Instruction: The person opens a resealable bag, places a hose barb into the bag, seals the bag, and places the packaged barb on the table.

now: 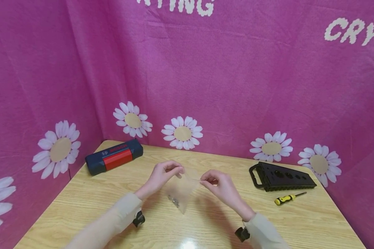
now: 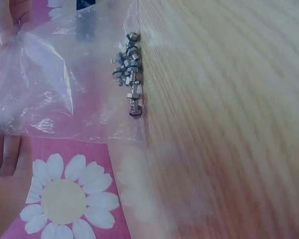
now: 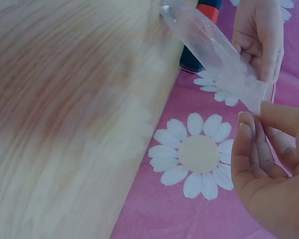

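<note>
A clear plastic zip bag hangs between the two hands over the wooden table. Several small metal bolts with nuts and washers lie along its bottom, close over the tabletop. My left hand pinches the bag's top edge on the left. At the opposite top corner, the thumb and fingertips of my right hand pinch the edge. In the right wrist view the bag's upper strip runs from one hand to the other.
A dark blue and red Bosch case lies at the back left of the table. On the right are a black plastic holder with a handle and a yellow-and-black screwdriver. Pink cloth with daisies encloses the back and sides.
</note>
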Tool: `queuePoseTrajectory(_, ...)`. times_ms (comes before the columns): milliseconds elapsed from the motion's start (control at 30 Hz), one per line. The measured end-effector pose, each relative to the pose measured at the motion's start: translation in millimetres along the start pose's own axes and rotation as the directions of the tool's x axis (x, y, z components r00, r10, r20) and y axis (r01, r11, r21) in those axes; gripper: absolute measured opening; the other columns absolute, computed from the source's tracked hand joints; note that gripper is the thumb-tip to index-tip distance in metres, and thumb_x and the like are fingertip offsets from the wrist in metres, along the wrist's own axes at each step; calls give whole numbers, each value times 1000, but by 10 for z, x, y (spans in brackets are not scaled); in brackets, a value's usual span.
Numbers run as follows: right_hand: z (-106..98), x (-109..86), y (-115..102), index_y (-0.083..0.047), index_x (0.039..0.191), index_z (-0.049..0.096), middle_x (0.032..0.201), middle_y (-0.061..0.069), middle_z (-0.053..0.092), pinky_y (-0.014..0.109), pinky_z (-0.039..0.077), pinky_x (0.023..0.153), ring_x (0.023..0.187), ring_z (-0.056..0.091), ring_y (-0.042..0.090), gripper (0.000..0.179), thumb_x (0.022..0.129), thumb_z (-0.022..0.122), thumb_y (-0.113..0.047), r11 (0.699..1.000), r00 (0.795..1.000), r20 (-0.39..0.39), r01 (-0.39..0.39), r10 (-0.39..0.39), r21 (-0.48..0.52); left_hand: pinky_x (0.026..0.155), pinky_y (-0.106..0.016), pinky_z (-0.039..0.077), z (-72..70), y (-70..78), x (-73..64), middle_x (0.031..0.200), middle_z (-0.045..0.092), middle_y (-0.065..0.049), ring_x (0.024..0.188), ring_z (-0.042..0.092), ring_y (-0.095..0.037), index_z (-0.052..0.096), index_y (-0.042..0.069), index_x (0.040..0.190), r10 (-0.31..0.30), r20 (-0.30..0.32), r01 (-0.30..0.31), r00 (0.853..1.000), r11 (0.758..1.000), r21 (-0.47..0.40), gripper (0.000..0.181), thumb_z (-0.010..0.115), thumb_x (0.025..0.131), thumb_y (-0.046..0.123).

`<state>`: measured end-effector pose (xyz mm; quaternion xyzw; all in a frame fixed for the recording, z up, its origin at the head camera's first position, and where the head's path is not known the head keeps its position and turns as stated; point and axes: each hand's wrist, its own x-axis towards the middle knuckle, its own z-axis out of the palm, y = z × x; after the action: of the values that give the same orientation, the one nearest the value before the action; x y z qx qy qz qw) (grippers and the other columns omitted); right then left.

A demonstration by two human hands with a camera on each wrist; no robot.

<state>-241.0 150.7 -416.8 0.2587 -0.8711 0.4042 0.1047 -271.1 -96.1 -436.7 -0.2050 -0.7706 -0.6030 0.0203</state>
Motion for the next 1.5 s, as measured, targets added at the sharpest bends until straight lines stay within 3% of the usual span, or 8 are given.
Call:
queuePoseTrajectory(200,-94,-3,-3,-7,90,71,86,1,74,21,57,71,76,65,3,5,89,74,-11,1000,1000,-24,-10,10,-3,86,-22,55,49,29,-20,99,76,-14,77,73,-12,72,6,108,1,-51,-3,999,999,-51,19,68,94,18)
queuePoseTrajectory(433,-180,-5,13,-7,90,70,83,2,74,21,57,71,74,64,0,5,88,74,-9,1000,998,-54,-12,13,15,89,-26,56,64,84,-75,97,78,-6,84,74,-11,77,14,106,-79,-71,78,994,997,-24,18,74,90,21)
queuePoseTrajectory(667,-234,-13,20,-4,96,65,85,7,72,22,57,71,76,63,1,12,86,72,-1,998,996,-86,33,-29,46,82,-24,58,90,124,-134,97,78,-10,84,74,-11,78,10,104,-56,-73,55,996,998,-19,19,75,88,19)
queuePoseTrajectory(833,-246,-39,12,-1,101,67,86,6,72,22,57,72,77,63,3,15,87,72,-1,998,994,-86,63,-62,10,83,-21,57,112,132,-205,99,78,-10,83,74,-9,78,11,103,-52,-62,49,997,998,-49,18,75,88,19)
queuePoseTrajectory(1133,-218,-98,49,-14,88,72,83,-2,71,20,56,66,72,62,-1,7,86,75,-8,994,989,-112,93,-98,-57,82,-20,57,119,158,-244,100,77,-13,83,73,-6,78,8,103,-34,-76,29,996,997,-76,20,75,88,22)
queuePoseTrajectory(1500,-204,-123,71,-14,85,71,81,-3,70,21,56,67,74,63,2,9,86,75,-6,985,972,-169,147,-160,-89,82,-20,57,149,162,-231,99,77,-14,82,73,-5,77,9,103,-28,-74,22,997,997,-75,19,75,88,21)
